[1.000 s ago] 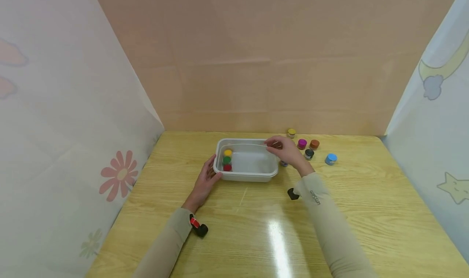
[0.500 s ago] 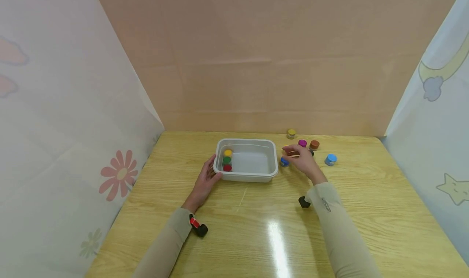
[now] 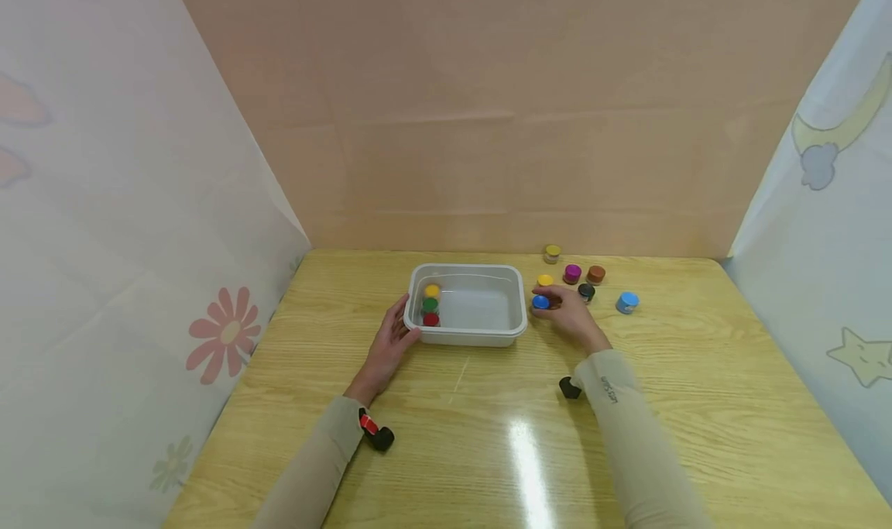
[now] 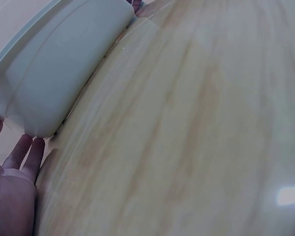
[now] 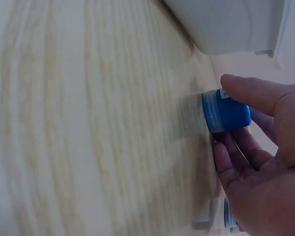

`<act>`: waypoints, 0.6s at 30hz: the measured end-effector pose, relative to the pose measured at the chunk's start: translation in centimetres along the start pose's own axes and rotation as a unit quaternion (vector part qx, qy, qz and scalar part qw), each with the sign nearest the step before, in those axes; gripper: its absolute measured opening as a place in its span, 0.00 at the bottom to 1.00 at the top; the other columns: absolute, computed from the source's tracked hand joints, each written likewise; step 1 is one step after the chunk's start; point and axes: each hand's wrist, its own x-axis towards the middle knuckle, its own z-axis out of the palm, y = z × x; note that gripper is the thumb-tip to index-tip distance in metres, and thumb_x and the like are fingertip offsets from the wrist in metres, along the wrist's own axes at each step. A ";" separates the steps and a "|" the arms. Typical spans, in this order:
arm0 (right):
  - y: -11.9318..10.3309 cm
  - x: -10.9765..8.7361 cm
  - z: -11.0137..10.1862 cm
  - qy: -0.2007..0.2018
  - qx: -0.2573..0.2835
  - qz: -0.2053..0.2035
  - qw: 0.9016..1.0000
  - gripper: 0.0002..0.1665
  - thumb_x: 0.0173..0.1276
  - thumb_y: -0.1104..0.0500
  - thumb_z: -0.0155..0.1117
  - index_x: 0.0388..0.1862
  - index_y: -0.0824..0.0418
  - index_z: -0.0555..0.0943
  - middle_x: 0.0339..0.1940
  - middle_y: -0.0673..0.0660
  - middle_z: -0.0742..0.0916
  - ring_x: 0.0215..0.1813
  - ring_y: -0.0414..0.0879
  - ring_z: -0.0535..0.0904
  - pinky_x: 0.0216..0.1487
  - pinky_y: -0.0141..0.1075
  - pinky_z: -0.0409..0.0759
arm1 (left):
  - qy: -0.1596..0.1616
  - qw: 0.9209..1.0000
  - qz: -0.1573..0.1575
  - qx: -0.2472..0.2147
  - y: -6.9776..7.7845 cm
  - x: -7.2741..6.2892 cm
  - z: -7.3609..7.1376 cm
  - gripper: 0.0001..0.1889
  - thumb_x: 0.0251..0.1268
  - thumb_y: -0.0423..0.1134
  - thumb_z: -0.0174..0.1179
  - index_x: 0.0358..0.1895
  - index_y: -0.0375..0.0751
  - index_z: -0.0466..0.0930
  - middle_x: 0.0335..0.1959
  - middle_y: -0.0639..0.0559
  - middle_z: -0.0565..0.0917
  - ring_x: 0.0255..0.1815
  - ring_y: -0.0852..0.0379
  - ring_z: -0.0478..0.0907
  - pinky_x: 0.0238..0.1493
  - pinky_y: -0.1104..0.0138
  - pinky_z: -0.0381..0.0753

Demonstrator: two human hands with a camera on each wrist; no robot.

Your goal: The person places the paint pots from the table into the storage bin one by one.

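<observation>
The blue-lidded jar [image 3: 540, 302] stands on the table [image 3: 481, 420] just right of the white container [image 3: 465, 337], whose long axis runs sideways; the right hand [image 3: 571, 312] (the nearer) pinches it, while the left hand [image 3: 385, 352], fingers outstretched, touches the container's left end.

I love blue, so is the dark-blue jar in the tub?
Out: beside the white tub, the right hand pinches the dark-blue jar.

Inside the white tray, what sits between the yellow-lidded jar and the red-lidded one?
A green-lidded jar sits between the yellow-lidded jar and the red-lidded jar, in the head view.
</observation>
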 end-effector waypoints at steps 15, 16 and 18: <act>0.3 0.1 0.4 0.010 -0.005 0.018 1.000 0.28 0.73 0.60 0.69 0.69 0.64 0.78 0.67 0.69 0.81 0.65 0.64 0.78 0.73 0.59 0.73 | 0.005 1.000 0.005 -0.003 -0.2 -0.1 -0.1 0.38 0.76 0.45 0.62 0.83 0.63 0.54 0.85 0.53 0.56 0.84 0.47 0.57 0.82 0.48 0.58; 0.4 0.2 0.3 0.011 -0.003 0.020 1.000 0.28 0.73 0.59 0.69 0.69 0.64 0.78 0.67 0.69 0.81 0.64 0.63 0.78 0.73 0.59 0.73 | 0.004 1.000 0.006 -0.003 -0.2 -0.1 -0.1 0.38 0.76 0.45 0.62 0.83 0.63 0.54 0.85 0.53 0.56 0.84 0.47 0.57 0.82 0.48 0.58; 0.5 0.2 0.2 0.012 0.000 0.022 1.000 0.28 0.73 0.59 0.69 0.70 0.64 0.78 0.67 0.68 0.81 0.64 0.63 0.78 0.72 0.58 0.73 | 0.001 1.000 0.007 -0.006 -0.3 0.0 -0.1 0.38 0.77 0.45 0.62 0.83 0.63 0.54 0.85 0.53 0.56 0.84 0.47 0.56 0.82 0.48 0.57</act>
